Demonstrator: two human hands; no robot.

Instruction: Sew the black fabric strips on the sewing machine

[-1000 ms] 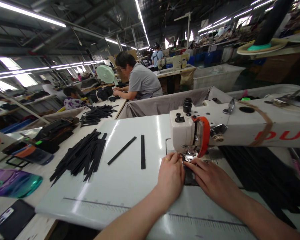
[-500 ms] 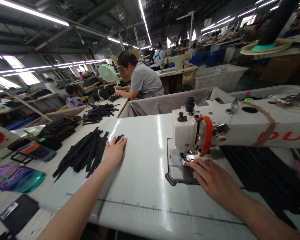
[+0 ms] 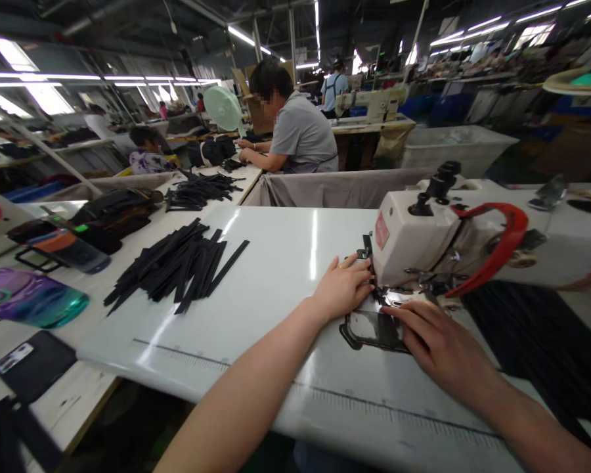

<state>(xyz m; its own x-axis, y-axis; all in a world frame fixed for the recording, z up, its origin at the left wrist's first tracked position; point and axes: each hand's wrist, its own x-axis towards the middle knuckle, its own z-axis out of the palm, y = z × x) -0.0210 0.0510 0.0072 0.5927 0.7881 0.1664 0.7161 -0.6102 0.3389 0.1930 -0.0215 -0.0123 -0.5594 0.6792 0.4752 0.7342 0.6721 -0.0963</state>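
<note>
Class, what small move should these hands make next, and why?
Probably the left hand should ease the dark strip toward the presser foot: it lies against that strip beside the sewing machine, and the right hand is positioned close to the foot.

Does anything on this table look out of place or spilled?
Nothing stands out as spilled or damaged on the table. The loose strips, well to the left of the left hand, overlap at uneven angles, which looks untidy but not really odd.
</note>
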